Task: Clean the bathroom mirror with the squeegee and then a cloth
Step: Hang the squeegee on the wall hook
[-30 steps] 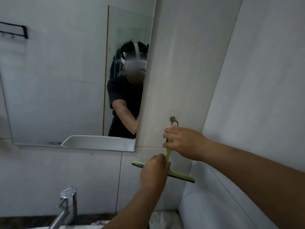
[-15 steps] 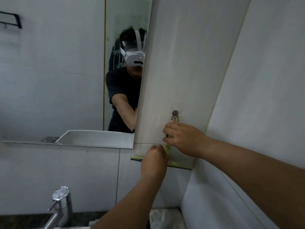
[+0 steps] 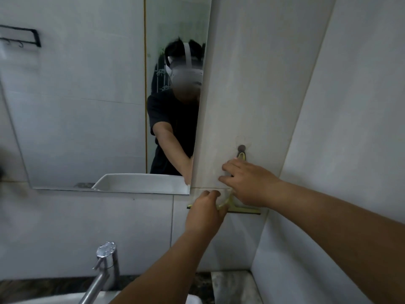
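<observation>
Since a second ago we brought the squeegee [image 3: 238, 207] level, its loop on the wall hook [image 3: 241, 148] right of the mirror [image 3: 87, 106]. Our left hand [image 3: 206, 212] and right hand [image 3: 249, 183] both clasp it; wiping seems not begun.

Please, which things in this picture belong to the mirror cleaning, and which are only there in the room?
For the job:
- squeegee, hanging from the wall hook
- mirror
- left hand and right hand, both on the squeegee

Only there:
- faucet
- sink
- black rack, seen in the mirror

No cloth is in view.
</observation>
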